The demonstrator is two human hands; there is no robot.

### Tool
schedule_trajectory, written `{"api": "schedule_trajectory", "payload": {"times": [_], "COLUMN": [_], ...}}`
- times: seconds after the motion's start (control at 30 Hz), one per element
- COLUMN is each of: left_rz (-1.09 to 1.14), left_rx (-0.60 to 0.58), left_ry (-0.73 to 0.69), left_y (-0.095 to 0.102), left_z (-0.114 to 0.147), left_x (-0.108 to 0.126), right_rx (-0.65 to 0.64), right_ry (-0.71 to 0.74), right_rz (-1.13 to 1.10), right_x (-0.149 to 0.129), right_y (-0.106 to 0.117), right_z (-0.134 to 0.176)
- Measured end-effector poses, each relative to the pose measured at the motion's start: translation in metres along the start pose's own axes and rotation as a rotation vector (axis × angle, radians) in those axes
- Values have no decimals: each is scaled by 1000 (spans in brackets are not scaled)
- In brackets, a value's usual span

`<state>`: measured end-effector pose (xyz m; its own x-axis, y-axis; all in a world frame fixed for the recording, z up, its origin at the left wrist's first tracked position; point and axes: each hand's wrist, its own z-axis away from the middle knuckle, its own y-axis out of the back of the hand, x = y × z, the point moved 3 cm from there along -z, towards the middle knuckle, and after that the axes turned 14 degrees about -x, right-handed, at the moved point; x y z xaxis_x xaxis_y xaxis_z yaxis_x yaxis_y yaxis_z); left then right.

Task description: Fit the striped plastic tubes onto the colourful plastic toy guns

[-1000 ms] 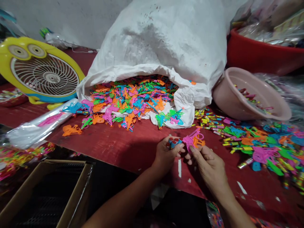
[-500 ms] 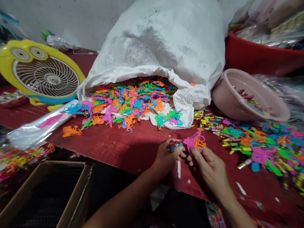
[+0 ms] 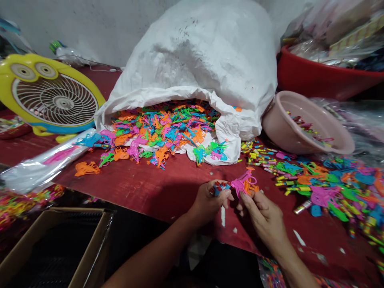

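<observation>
My left hand (image 3: pixel 210 202) is closed round a bundle of small blue tubes with red ends (image 3: pixel 220 188); their exact kind is too small to tell. Close beside it, my right hand (image 3: pixel 264 216) pinches a pink plastic piece with a ring (image 3: pixel 239 185) and an orange plastic piece (image 3: pixel 250 185) between thumb and fingers. Both hands hang over the front part of the red table (image 3: pixel 129 192). Past them, a pile of similar flat plastic pieces in orange, green, blue and pink (image 3: pixel 168 124) spills out of a large white sack (image 3: pixel 198 52).
At the left stand a yellow fan (image 3: pixel 64 102) and, lower, a cardboard box (image 3: pixel 96 240). Plastic pieces mixed with small coloured tubes (image 3: pixel 325 196) lie to the right. Behind them are a pink basin (image 3: pixel 282 128) and a red tub (image 3: pixel 318 76). A clear plastic bag (image 3: pixel 36 168) lies at the left.
The whole view has shifted slightly. Both hands keep their grip, with the pink and orange pieces still beside the tube bundle.
</observation>
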<state>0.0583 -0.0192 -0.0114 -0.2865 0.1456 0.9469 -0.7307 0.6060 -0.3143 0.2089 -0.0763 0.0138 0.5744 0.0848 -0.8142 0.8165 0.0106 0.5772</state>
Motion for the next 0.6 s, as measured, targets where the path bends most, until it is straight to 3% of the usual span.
{"api": "schedule_trajectory", "payload": {"times": [0.2, 0.43, 0.6], "left_rz": [-8, -62, -13], "left_rx": [-100, -57, 37], "left_ry": [-34, -72, 22], "left_y": [-3, -4, -3], "left_z": [0, -2, -4], "left_x": [0, -2, -12], "right_rx": [-45, -104, -121], "right_ry": [1, -79, -134], "right_rz": [1, -113, -370], "right_x": [0, 8, 17], "right_y": [2, 0, -12], "right_z": [0, -4, -8]}}
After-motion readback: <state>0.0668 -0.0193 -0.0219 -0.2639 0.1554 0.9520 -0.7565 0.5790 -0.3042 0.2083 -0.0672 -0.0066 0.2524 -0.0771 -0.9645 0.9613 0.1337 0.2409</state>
